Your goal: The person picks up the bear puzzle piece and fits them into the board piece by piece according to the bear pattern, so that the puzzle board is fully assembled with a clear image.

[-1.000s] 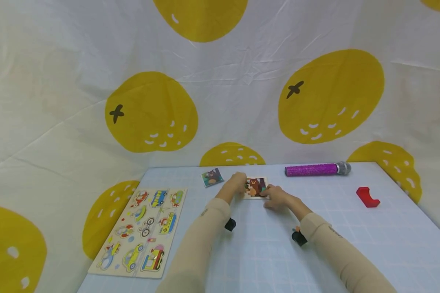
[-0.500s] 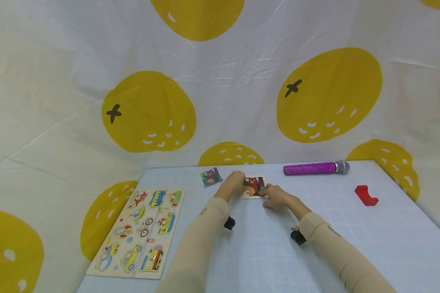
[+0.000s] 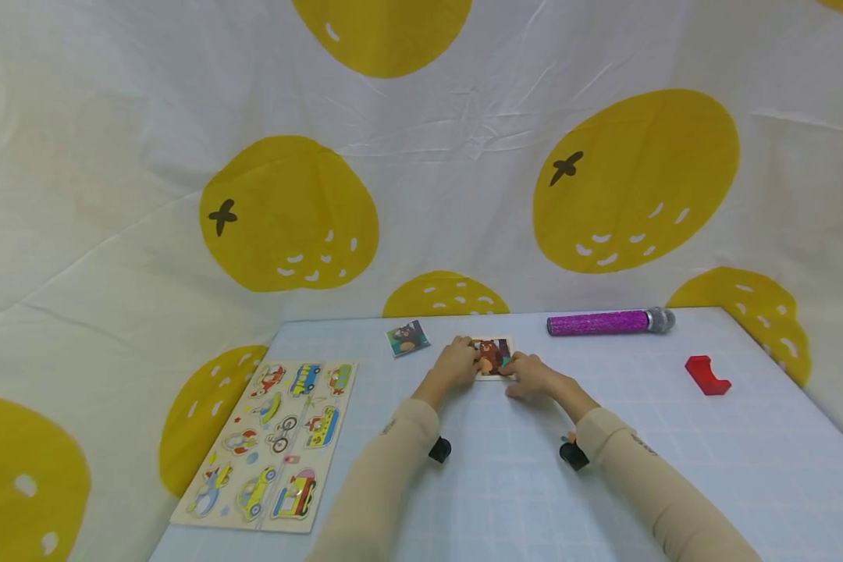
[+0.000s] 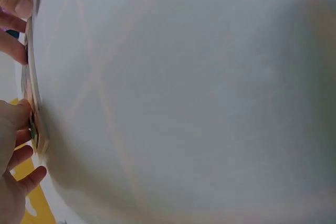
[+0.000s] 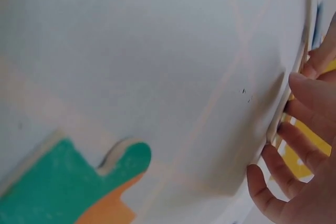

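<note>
A small wooden jigsaw puzzle (image 3: 493, 357) with a brown bear lies in a pale tray near the back middle of the table. My left hand (image 3: 457, 361) lies over its left side, fingers spread and touching it. From the other side my right hand (image 3: 530, 376) rests its fingertips on the right front corner. Edge-on in the left wrist view, the puzzle board (image 4: 32, 93) stands between both hands. A loose green and orange puzzle piece (image 5: 68, 187) lies on the table under my right wrist. My left hand covers part of the picture.
At the puzzle's left lies a bear picture card (image 3: 408, 338). A wooden vehicle peg board (image 3: 323, 478) fills the table's left. A purple glitter microphone (image 3: 597, 323) and a red notched block (image 3: 706, 375) lie to the right. A fruit-print cloth (image 3: 464, 195) hangs behind.
My left hand has gone from bunched fingers at the puzzle's left edge to a flatter, more spread pose over it. My right hand and the puzzle stay in place.
</note>
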A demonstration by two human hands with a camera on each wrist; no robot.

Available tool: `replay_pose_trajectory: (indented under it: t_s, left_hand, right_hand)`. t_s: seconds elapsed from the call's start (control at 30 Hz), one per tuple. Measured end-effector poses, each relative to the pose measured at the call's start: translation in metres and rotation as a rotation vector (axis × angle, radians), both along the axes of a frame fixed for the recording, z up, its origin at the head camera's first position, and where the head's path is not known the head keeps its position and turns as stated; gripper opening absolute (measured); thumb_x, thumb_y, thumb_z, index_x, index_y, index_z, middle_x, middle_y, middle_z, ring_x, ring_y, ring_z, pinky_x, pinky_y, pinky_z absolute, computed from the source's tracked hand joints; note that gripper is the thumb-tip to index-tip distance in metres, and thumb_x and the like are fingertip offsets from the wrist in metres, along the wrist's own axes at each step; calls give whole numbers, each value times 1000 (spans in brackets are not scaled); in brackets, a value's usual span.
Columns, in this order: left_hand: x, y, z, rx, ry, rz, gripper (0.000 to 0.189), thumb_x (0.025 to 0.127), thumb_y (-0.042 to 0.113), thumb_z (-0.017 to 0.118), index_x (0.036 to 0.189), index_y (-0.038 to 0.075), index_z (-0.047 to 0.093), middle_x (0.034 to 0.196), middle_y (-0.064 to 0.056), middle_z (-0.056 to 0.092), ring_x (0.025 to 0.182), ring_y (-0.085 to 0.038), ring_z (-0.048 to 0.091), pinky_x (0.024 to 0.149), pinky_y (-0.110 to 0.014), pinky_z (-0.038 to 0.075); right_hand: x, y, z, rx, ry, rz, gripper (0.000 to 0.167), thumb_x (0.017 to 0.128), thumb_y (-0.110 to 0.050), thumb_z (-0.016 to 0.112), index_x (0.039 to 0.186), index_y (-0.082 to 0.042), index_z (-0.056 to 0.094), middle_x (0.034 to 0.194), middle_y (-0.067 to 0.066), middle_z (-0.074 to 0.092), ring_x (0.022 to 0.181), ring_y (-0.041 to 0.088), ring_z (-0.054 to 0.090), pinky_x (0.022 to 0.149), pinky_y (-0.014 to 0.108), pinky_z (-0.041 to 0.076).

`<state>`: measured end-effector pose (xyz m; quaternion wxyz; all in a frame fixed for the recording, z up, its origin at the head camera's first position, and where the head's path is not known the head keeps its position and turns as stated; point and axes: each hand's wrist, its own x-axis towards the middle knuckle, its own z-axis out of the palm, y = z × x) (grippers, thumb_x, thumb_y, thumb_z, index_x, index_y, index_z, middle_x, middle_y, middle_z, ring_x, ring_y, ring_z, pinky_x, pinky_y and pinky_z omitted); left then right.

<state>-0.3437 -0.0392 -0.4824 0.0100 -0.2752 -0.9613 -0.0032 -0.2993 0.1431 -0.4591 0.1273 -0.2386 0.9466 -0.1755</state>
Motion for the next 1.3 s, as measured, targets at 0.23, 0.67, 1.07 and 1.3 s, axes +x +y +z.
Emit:
replay_pose_trajectory:
  t_s: [0.23,0.67,1.07,1.3]
  left_hand:
    - [11,-1,-9,-13,22,-2,41,100,32,42,137,15,51,136,-4,49,123,-20,46,97,-37,43]
    - [14,-7,-14,-59,51,2,44,102,37,33,141,22,46,144,-1,41,129,-18,40,98,-39,41]
    - [13,-14,-16,214,-76,53,57,96,34,49,147,13,34,146,-10,39,132,-27,38,106,-42,36]
    - [12,-23,-15,400,-99,188,70,86,38,67,138,-1,43,139,-19,45,128,-32,42,107,-40,35]
  right_hand:
    - [-13,10,-14,-40,31,74,45,81,-27,73,119,-3,65,107,16,56,85,26,51,77,42,45]
    - [-8,-2,9,38,38,94,39,81,-11,69,115,7,64,92,17,58,77,20,53,75,37,49]
    - [-26,-4,4,-52,4,12,31,81,-3,65,111,7,64,97,18,66,91,30,61,87,44,49]
    - [-39,-21,-8,-145,150,-57,33,88,-6,62,119,5,62,110,22,61,101,34,58,92,48,46]
